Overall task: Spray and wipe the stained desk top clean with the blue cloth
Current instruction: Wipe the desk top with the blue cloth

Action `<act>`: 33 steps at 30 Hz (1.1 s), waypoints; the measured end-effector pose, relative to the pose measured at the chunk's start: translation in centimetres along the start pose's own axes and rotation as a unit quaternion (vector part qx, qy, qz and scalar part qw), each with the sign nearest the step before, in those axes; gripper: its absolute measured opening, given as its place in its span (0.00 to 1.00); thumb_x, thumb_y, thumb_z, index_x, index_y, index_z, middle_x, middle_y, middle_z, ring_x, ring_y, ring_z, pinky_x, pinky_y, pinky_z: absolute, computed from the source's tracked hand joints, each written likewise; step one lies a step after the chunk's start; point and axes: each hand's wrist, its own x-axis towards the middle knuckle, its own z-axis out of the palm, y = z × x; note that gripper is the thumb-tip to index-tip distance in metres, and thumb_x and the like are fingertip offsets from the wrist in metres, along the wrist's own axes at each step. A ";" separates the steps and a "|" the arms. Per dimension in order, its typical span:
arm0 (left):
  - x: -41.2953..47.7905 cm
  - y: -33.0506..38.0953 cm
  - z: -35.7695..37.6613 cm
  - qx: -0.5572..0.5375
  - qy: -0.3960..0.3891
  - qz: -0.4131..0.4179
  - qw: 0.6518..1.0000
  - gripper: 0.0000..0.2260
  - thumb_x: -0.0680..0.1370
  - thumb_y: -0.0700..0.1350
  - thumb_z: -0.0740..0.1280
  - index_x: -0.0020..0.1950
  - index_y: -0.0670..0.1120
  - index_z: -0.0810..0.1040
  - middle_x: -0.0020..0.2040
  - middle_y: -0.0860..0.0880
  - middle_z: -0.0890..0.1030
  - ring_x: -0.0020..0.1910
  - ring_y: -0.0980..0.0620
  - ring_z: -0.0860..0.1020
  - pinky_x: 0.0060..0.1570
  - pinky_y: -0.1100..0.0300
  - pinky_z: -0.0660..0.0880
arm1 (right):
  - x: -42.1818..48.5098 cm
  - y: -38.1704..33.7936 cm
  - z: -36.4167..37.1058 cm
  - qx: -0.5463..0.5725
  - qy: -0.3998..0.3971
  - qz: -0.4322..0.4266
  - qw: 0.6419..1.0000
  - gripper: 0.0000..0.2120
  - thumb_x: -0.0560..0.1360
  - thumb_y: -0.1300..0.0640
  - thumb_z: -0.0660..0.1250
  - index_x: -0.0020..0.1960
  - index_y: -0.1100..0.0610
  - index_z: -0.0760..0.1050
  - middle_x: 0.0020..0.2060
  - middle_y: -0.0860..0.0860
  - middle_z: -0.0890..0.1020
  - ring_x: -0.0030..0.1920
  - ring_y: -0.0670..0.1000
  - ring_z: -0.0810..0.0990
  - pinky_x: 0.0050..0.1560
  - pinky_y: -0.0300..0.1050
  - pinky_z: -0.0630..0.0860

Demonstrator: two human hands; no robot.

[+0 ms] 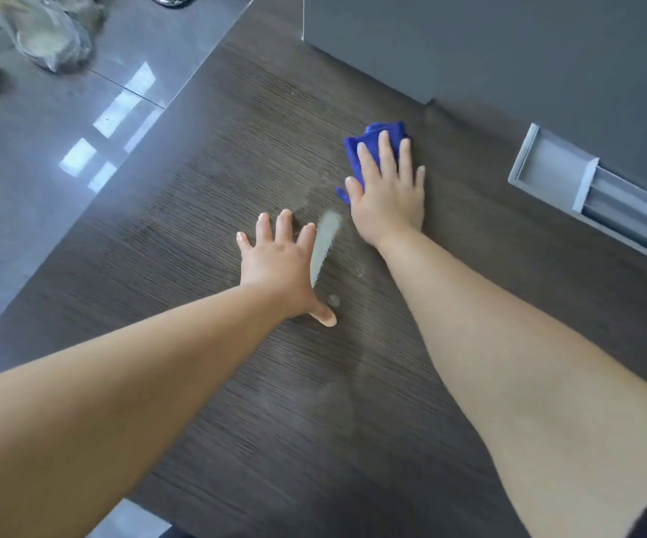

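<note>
I see the blue cloth (354, 153) bunched flat on the dark wood-grain bench (217, 157), toward its far edge, mostly covered by my right grip (389, 192). A pale streak (325, 242) lies mid-bench, just short of the cloth, with a small spot (333, 300) nearer me.

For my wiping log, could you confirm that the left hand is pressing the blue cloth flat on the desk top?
Not quite: the head view shows the right hand pressing the blue cloth flat on the desk top. The left hand lies bare on the wood beside a pale streak.
</note>
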 end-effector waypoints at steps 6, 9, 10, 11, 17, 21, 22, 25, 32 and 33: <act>-1.4 -2.7 0.0 -0.124 0.080 0.025 0.989 0.47 0.59 0.65 0.75 0.72 0.51 0.60 0.71 0.49 0.63 0.71 0.46 0.59 0.67 0.51 0.62 | -7.2 5.8 0.0 -0.020 -0.033 -0.335 0.942 0.24 0.78 0.44 0.52 0.72 0.50 0.66 0.74 0.52 0.63 0.74 0.59 0.58 0.70 0.64 0.55; -2.5 -4.5 -0.1 -0.166 0.096 0.007 0.981 0.38 0.65 0.61 0.74 0.70 0.50 0.64 0.67 0.49 0.66 0.68 0.46 0.60 0.62 0.51 0.67 | -5.3 9.5 -0.7 -0.016 -0.023 -0.207 0.978 0.24 0.79 0.45 0.53 0.73 0.50 0.63 0.75 0.52 0.60 0.75 0.60 0.55 0.69 0.68 0.57; -2.9 -4.7 0.2 -0.156 0.095 0.003 0.983 0.36 0.67 0.59 0.73 0.70 0.50 0.64 0.67 0.49 0.65 0.69 0.45 0.59 0.62 0.50 0.68 | -4.4 8.9 -0.7 -0.011 -0.021 -0.118 0.993 0.24 0.80 0.46 0.53 0.75 0.50 0.60 0.76 0.52 0.57 0.76 0.59 0.52 0.70 0.67 0.55; -3.4 -4.9 0.5 -0.142 0.094 -0.001 0.985 0.34 0.68 0.57 0.72 0.70 0.49 0.65 0.68 0.49 0.64 0.69 0.45 0.58 0.61 0.50 0.68 | -3.6 7.3 -0.6 -0.007 -0.008 -0.030 0.999 0.25 0.81 0.46 0.52 0.76 0.50 0.57 0.77 0.51 0.53 0.76 0.58 0.49 0.72 0.64 0.51; -6.4 -5.5 2.9 -0.126 0.092 -0.033 0.987 0.26 0.73 0.47 0.66 0.70 0.48 0.64 0.70 0.48 0.62 0.69 0.44 0.58 0.62 0.53 0.66 | -7.8 -4.8 1.6 0.011 -0.002 -0.151 0.989 0.26 0.80 0.43 0.51 0.76 0.49 0.57 0.77 0.53 0.53 0.76 0.59 0.49 0.72 0.63 0.51; -8.0 -6.2 3.9 -0.125 0.102 -0.041 0.986 0.21 0.73 0.46 0.64 0.66 0.46 0.68 0.70 0.48 0.63 0.68 0.45 0.59 0.61 0.54 0.66 | -12.9 -1.2 1.6 -0.019 -0.031 -0.477 0.878 0.23 0.78 0.43 0.52 0.71 0.49 0.68 0.73 0.52 0.65 0.73 0.58 0.61 0.71 0.60 0.55; -8.4 -6.3 4.2 -0.123 0.100 -0.042 0.986 0.21 0.73 0.45 0.64 0.65 0.45 0.68 0.69 0.49 0.63 0.68 0.45 0.60 0.60 0.54 0.66 | -12.6 0.8 1.5 -0.033 -0.023 -0.498 0.866 0.23 0.79 0.43 0.51 0.70 0.49 0.69 0.72 0.52 0.66 0.73 0.58 0.61 0.71 0.59 0.55; -9.2 -7.0 5.0 -0.132 0.098 -0.041 0.986 0.21 0.72 0.44 0.64 0.65 0.45 0.67 0.69 0.50 0.63 0.68 0.46 0.59 0.59 0.55 0.66 | -10.5 3.6 1.0 -0.019 -0.011 -0.341 0.940 0.24 0.78 0.43 0.51 0.72 0.49 0.66 0.74 0.52 0.63 0.74 0.58 0.59 0.70 0.66 0.56; -10.2 -7.4 6.4 -0.090 0.112 -0.051 0.988 0.29 0.73 0.50 0.64 0.73 0.47 0.61 0.73 0.48 0.58 0.71 0.45 0.56 0.69 0.55 0.57 | -13.1 -7.2 2.5 0.031 0.026 -0.144 0.989 0.27 0.78 0.43 0.50 0.74 0.52 0.63 0.75 0.55 0.60 0.75 0.61 0.56 0.70 0.66 0.56; -10.4 -7.7 6.5 -0.082 0.113 -0.058 0.989 0.30 0.73 0.52 0.64 0.73 0.47 0.60 0.73 0.48 0.58 0.71 0.45 0.56 0.69 0.54 0.58 | -15.2 -7.1 2.8 0.023 0.021 -0.244 0.969 0.26 0.78 0.43 0.50 0.72 0.52 0.66 0.74 0.55 0.62 0.74 0.61 0.58 0.69 0.65 0.58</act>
